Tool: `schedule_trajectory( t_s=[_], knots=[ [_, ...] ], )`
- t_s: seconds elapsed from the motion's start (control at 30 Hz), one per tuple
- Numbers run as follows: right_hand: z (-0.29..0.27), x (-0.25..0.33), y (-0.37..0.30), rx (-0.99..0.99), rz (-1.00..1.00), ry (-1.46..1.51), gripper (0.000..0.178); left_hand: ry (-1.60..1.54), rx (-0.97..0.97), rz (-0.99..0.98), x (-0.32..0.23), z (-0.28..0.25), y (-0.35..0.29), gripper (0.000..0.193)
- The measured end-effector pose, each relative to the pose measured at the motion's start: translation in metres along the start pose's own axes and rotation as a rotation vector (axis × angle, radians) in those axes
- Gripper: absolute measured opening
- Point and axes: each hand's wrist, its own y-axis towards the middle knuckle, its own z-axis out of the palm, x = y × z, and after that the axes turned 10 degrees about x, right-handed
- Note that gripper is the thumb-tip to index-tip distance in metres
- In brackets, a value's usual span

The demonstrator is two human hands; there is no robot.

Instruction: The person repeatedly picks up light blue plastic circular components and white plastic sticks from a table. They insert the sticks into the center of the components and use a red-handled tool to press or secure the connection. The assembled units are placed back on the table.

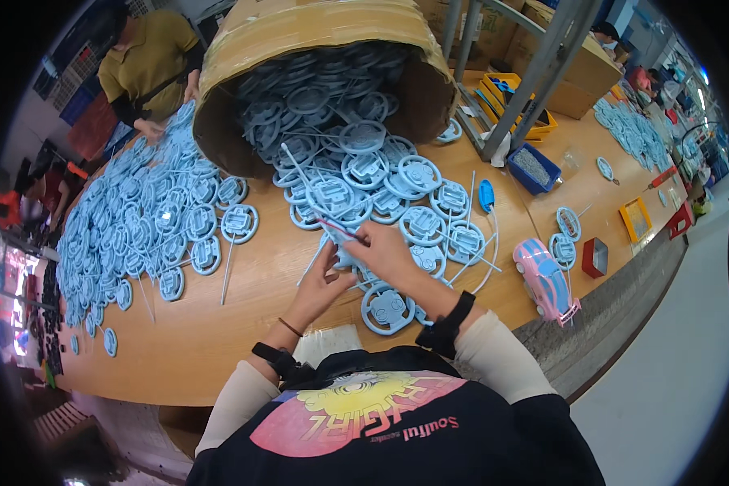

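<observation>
In front of me, my two hands meet above a pile of light blue plastic toy steering wheels [330, 198]. My right hand [385, 253] closes around a thin dark-red stick-like tool [342, 230], whose exact kind I cannot make out. Just below it, my left hand [322, 285] has its fingers curled at a light blue plastic piece [344, 257], mostly hidden between the hands. More blue wheels, such as one [387, 309] beside my right forearm, lie around, several with thin sprue sticks on them.
A large cardboard box [300, 24] lies tipped, spilling wheels onto the wooden table [170, 348]. Another heap [138, 219] spreads left, where a co-worker [150, 65] handles pieces. To the right are a pink toy car [545, 279], a blue bin [535, 168] and a metal frame [535, 81].
</observation>
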Motion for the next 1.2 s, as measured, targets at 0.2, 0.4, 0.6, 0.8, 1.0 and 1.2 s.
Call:
schedule_trajectory(
  t_s=[0.2,0.4,0.6,0.8,1.0,1.2],
  knots=[
    [0.015,0.017,-0.014,0.119,-0.109,0.301,0.028,0.219,-0.014,0.136,-0.031,0.004,-0.009,0.034],
    [-0.006,0.04,-0.037,0.234,-0.18,0.023,0.026,-0.38,-0.205,-0.099,-0.035,-0.026,-0.03,0.019],
    [-0.024,0.029,-0.049,0.222,-0.064,-0.29,0.024,-0.55,-0.227,-0.056,-0.044,-0.047,-0.043,0.022],
    [-0.01,0.024,-0.047,0.204,-0.103,-0.172,0.023,-0.662,-0.243,-0.02,-0.055,-0.025,-0.041,0.024],
    [-0.007,0.023,-0.05,0.143,-0.168,-0.158,0.023,-0.694,-0.187,-0.005,-0.048,-0.025,-0.042,0.027],
    [0.0,0.024,-0.053,0.149,-0.179,-0.142,0.022,-0.654,-0.087,0.037,-0.044,-0.037,-0.043,0.028]
  ],
)
